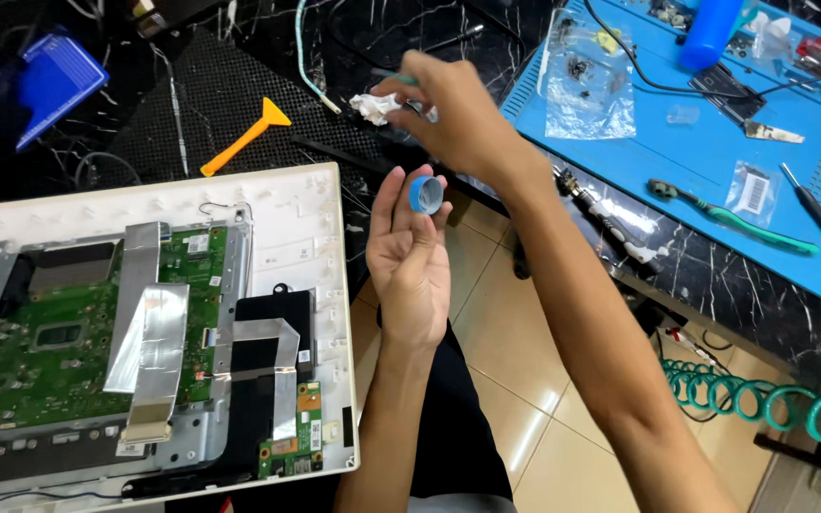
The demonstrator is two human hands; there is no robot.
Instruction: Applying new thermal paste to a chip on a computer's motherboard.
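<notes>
My left hand (410, 256) is palm up over the gap between the table and my lap, pinching a small blue bottle cap (426, 193) at the fingertips. My right hand (453, 114) reaches above it across the black marble table. It grips a thin green-handled tool (393, 78) and touches a crumpled white tissue (372, 106). An opened white device (325, 285) lies to the left, its green circuit board (59, 351) and silver ribbon cables (159, 332) exposed.
An orange plastic pry tool (249, 136) lies on a black mat behind the device. To the right a blue work mat (705, 152) carries small plastic bags, a blue bottle (710, 33), a green toothbrush (743, 223) and screwdrivers. A green coiled cable (753, 399) hangs below the table edge.
</notes>
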